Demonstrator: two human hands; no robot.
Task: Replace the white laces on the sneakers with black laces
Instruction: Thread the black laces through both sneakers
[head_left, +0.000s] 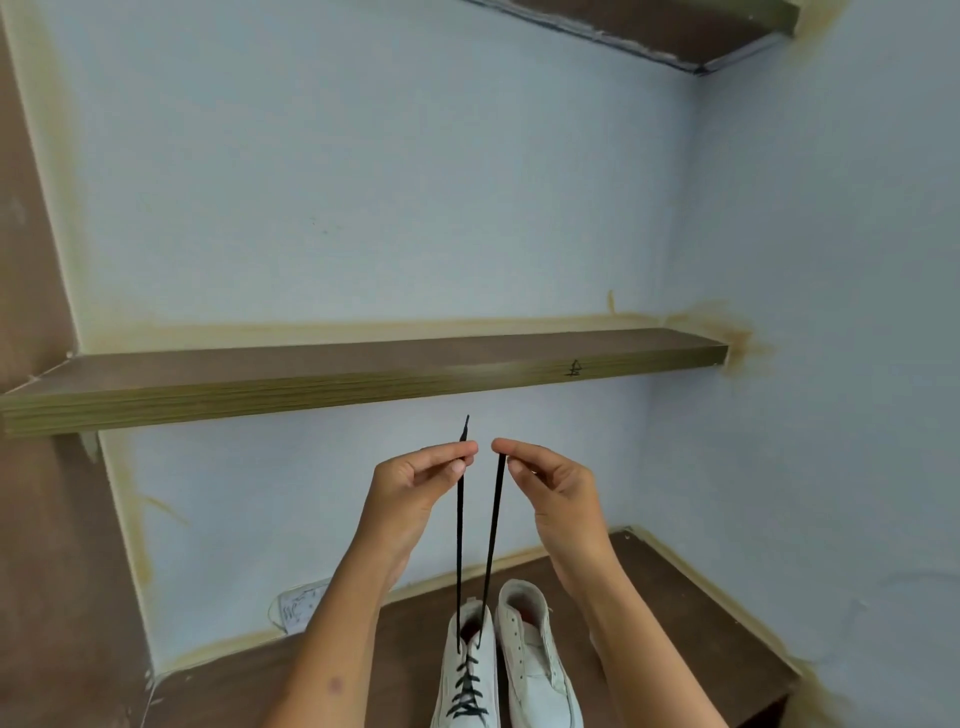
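Observation:
Two white sneakers stand side by side on a brown surface at the bottom of the head view. The left sneaker has a black lace crossed through its lower eyelets; both lace ends rise straight up, taut. My left hand pinches the left end near its tip. My right hand pinches the right end between thumb and forefinger. The right sneaker shows bare eyelets with no lace.
A wooden shelf runs across the pale blue wall just above my hands. A higher shelf sits at the top right. A white piece with markings lies behind my left forearm. Walls close in on both sides.

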